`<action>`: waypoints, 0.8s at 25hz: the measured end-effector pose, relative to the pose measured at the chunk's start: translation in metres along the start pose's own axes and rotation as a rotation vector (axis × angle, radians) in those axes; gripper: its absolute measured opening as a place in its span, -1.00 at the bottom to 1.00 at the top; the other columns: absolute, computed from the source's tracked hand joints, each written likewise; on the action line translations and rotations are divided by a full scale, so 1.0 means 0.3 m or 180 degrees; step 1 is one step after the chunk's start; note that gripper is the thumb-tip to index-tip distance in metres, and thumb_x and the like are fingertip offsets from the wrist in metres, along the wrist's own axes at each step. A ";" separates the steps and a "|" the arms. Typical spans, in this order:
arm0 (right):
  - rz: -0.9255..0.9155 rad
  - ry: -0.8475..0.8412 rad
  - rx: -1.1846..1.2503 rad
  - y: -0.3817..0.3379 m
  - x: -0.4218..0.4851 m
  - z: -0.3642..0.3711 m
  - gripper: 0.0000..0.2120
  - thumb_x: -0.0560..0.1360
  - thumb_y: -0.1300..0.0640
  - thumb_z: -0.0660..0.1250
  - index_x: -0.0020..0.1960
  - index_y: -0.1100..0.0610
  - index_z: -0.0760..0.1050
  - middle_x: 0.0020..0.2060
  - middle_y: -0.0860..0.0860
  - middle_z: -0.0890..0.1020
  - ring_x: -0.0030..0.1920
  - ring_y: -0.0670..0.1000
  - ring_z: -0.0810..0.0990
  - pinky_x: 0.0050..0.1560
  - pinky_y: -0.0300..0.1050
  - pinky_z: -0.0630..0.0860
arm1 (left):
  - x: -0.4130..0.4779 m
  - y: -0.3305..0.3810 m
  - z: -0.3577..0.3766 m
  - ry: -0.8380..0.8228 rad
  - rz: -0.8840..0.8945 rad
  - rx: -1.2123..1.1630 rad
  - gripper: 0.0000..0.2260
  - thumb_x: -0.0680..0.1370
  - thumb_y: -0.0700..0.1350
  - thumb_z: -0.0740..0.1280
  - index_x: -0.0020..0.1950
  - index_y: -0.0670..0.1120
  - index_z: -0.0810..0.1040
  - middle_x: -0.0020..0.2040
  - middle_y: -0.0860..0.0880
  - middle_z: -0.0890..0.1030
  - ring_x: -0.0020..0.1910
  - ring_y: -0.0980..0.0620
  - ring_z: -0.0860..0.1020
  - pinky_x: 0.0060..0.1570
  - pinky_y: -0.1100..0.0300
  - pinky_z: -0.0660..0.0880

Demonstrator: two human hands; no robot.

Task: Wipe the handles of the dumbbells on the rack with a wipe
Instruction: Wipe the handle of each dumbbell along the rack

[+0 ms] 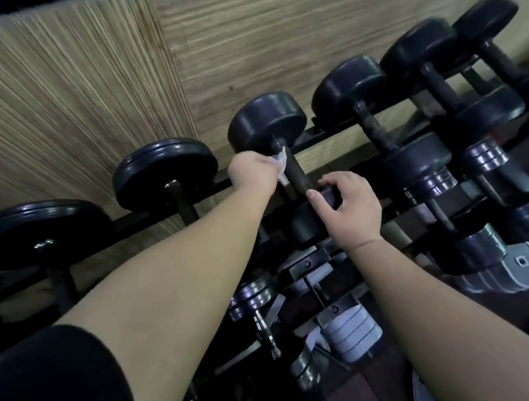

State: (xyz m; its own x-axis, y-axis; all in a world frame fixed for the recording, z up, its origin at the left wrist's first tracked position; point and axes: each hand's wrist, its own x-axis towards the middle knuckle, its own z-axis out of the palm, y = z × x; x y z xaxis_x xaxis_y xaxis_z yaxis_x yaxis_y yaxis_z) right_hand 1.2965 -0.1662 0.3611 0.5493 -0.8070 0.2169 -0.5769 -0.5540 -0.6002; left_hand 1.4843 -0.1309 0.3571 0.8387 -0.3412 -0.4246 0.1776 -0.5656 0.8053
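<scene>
The left hand (pixel 252 174), wrist straight, is fisted round a wipe (pixel 281 162), while the right hand (pixel 347 203) curls fingers and thumb over the near end of a dumbbell (pixel 294 174).

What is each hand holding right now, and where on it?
The left hand holds the wipe against the dumbbell handle near its far head. The right hand grips the same dumbbell's near head.

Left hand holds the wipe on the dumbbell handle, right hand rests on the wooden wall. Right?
One slip: in the head view the right hand instead grips the near head of that same dumbbell. The left hand does hold the wipe on the handle.
</scene>
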 end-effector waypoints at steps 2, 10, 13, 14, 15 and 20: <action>-0.0022 0.0085 0.0005 0.005 0.000 0.008 -0.63 0.49 -0.26 0.32 0.07 0.01 0.63 0.05 -0.10 0.67 0.16 0.00 0.58 0.17 -0.08 0.48 | -0.017 0.011 0.017 -0.0073 0.0184 0.0039 -0.74 0.48 0.09 0.51 -0.23 -0.10 0.74 -0.32 -0.05 0.72 -0.23 -0.06 0.73 -0.12 0.10 0.70; -0.0089 0.0247 0.0074 0.009 -0.003 0.018 -0.63 0.49 -0.25 0.31 0.05 0.02 0.63 0.04 -0.10 0.67 0.14 -0.03 0.59 0.14 -0.15 0.46 | -0.100 -0.043 0.026 -0.0070 0.0525 -0.0364 -0.77 0.53 -0.31 0.46 0.13 -0.08 0.74 -0.13 0.16 0.64 -0.15 0.17 0.61 -0.22 0.46 0.49; -0.0075 0.0229 0.0053 0.014 0.000 0.018 -0.63 0.50 -0.25 0.29 0.04 0.03 0.61 0.03 -0.11 0.66 0.13 -0.03 0.57 0.12 -0.15 0.44 | -0.090 -0.048 0.039 0.0047 0.0309 -0.0730 -0.76 0.52 -0.32 0.51 0.16 -0.11 0.74 -0.03 0.05 0.72 -0.18 0.23 0.62 -0.30 0.57 0.45; -0.0089 0.0225 0.0035 0.014 -0.001 0.019 -0.63 0.50 -0.25 0.28 0.04 0.03 0.61 0.02 -0.11 0.66 0.13 -0.03 0.57 0.12 -0.14 0.44 | -0.085 -0.038 0.046 0.0088 0.0359 -0.0773 -0.78 0.51 -0.29 0.52 0.13 -0.10 0.75 -0.05 0.06 0.72 -0.16 0.20 0.64 -0.23 0.52 0.49; -0.0104 0.0219 0.0006 0.015 -0.002 0.019 -0.62 0.51 -0.24 0.27 0.04 0.04 0.61 0.01 -0.10 0.65 0.12 -0.02 0.57 0.11 -0.14 0.44 | -0.079 -0.021 0.055 0.0163 0.0411 -0.0764 -0.82 0.51 -0.25 0.54 0.09 -0.08 0.76 -0.06 0.06 0.72 -0.12 0.16 0.67 -0.12 0.41 0.55; -0.0133 0.0218 -0.0059 0.024 -0.001 0.023 -0.64 0.52 -0.22 0.27 0.01 0.06 0.60 -0.04 -0.08 0.64 0.08 -0.03 0.55 0.06 -0.22 0.34 | -0.049 0.015 0.084 0.0327 0.0792 -0.0044 -0.81 0.53 -0.24 0.48 -0.12 0.06 0.75 0.03 -0.01 0.72 -0.11 0.09 0.68 -0.03 0.23 0.63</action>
State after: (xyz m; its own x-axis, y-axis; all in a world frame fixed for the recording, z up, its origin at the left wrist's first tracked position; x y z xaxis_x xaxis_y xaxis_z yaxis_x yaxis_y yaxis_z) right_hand 1.2965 -0.1686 0.3515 0.5309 -0.7948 0.2940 -0.5658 -0.5908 -0.5752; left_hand 1.4597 -0.1474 0.3566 0.9052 -0.3900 -0.1692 -0.0341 -0.4635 0.8855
